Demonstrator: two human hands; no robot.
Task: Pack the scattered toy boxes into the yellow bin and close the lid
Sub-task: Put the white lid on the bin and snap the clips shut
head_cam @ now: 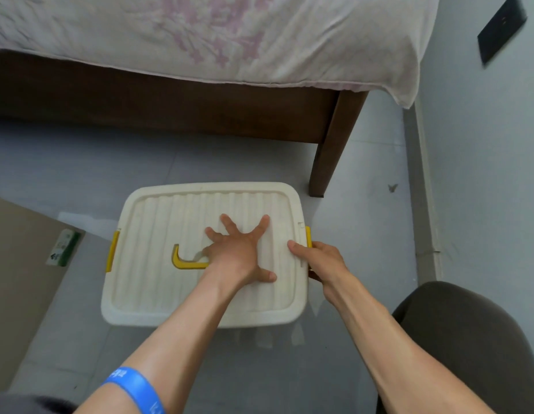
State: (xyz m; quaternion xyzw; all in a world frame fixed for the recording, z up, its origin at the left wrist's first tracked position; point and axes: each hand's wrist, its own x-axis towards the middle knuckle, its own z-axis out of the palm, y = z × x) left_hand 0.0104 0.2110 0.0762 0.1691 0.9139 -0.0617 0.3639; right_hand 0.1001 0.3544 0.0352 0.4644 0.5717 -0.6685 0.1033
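The bin stands on the grey floor with its cream ribbed lid [158,249] lying flat on top, so the bin's body and contents are hidden. A yellow handle [183,262] sits in the lid's middle, and a yellow latch [113,251] shows on the left side. My left hand [240,252] presses flat on the lid with fingers spread wide, covering part of the handle. My right hand [315,258] grips the lid's right edge at the right yellow latch [308,236], thumb on top and fingers curled underneath.
A wooden bed frame [170,103] with a pale floral sheet runs across the back, its leg [328,162] just beyond the bin's right corner. A cardboard sheet [18,264] with a green-white label lies left. A dark cushion [469,339] sits at lower right, by the wall.
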